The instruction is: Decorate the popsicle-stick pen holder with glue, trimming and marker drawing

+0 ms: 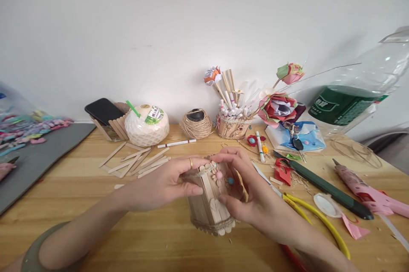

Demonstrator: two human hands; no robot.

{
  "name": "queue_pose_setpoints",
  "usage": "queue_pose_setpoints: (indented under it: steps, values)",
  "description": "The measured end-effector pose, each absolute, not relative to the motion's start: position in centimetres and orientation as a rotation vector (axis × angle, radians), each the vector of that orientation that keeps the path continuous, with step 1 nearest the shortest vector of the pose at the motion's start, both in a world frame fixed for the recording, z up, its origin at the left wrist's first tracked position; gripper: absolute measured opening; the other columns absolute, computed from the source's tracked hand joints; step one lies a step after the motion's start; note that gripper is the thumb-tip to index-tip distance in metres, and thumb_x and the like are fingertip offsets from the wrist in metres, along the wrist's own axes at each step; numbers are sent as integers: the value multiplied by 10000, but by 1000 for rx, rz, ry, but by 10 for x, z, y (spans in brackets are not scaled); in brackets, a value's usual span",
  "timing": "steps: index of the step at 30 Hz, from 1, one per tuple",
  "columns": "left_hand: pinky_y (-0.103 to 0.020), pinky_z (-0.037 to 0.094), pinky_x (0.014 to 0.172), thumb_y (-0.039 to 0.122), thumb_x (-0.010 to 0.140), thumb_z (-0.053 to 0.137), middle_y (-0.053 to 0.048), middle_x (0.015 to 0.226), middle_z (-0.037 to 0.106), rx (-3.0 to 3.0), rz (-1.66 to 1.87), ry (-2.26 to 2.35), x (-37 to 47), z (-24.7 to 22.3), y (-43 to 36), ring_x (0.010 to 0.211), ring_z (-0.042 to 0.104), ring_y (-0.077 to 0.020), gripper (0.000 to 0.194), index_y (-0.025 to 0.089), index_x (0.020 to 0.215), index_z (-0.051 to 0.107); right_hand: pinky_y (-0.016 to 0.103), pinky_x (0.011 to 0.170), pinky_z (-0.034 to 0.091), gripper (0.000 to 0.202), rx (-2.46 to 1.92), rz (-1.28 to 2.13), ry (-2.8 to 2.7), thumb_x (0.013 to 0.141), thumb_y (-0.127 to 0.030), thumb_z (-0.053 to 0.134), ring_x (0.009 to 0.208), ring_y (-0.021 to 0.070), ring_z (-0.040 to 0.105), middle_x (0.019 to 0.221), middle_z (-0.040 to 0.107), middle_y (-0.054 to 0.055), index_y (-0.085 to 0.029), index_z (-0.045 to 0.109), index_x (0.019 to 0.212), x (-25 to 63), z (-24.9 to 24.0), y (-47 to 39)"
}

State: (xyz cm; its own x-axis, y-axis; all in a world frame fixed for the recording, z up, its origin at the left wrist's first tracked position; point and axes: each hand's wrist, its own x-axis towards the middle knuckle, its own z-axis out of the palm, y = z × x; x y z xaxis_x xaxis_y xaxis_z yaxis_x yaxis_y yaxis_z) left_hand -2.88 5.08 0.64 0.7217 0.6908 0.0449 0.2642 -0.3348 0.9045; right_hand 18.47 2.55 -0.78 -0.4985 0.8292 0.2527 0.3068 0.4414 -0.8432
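A small holder made of craft sticks (206,208) is between my two hands, near the front middle of the table. It has twine round its lower edge, a glittery trim near the top, and wooden flowers with a pink and a blue pompom on its side. My left hand (172,180) grips its upper left part, thumb on the front face and fingers over the top. My right hand (244,189) wraps its right side, with the thumb near a wooden flower. The far side of the holder is hidden.
Loose craft sticks (137,161) lie at left, before a wrapped coconut (147,125) and a phone (104,112). A twine ball (196,123) and a decorated pen holder (234,126) stand behind. Yellow-handled scissors (319,216), a green cutter (326,186) and a pink glue gun (364,186) lie right.
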Motion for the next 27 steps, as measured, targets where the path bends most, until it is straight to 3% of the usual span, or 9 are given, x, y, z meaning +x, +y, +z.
queue_pose_setpoints:
  steps: [8, 11, 14, 19, 27]
  values:
    - [-316, 391, 997, 230, 860, 563, -21, 1319, 552, 1901, 534, 730, -28, 7, 51, 1176, 508, -206, 448, 273, 1300, 491, 262, 660, 453, 487, -977, 1035, -1990, 765, -74, 493, 913, 172, 498, 1049, 445, 16, -324, 429, 1177, 185, -8, 26]
    - [-326, 379, 1009, 260, 860, 566, -18, 1332, 542, 1862, 542, 750, -28, 6, 51, 1219, 473, -222, 441, 279, 1294, 496, 305, 802, 457, 476, -943, 903, -2012, 790, -91, 495, 1051, 192, 474, 1131, 437, 32, -308, 394, 1202, 184, -11, 24]
    - [-334, 385, 1002, 277, 865, 557, -19, 1342, 532, 1781, 568, 790, -27, 5, 50, 1217, 477, -224, 433, 282, 1293, 491, 354, 942, 383, 408, -937, 563, -2045, 802, -126, 556, 1148, 217, 407, 1161, 422, 47, -272, 434, 1164, 185, -17, 18]
    - [-357, 374, 997, 282, 855, 554, -34, 1300, 566, 1677, 632, 849, -22, 4, 44, 1172, 508, -235, 404, 247, 1257, 522, 324, 776, 422, 298, -919, 188, -2096, 783, -172, 654, 940, 207, 467, 990, 479, 43, -217, 523, 1047, 187, -24, 11]
    - [-392, 384, 958, 279, 811, 576, -66, 1243, 593, 1595, 685, 965, -17, 3, 38, 1067, 555, -252, 452, 200, 1252, 517, 288, 654, 430, 235, -840, 172, -2016, 794, -63, 606, 792, 158, 493, 878, 500, 34, -174, 585, 1000, 183, -27, 5]
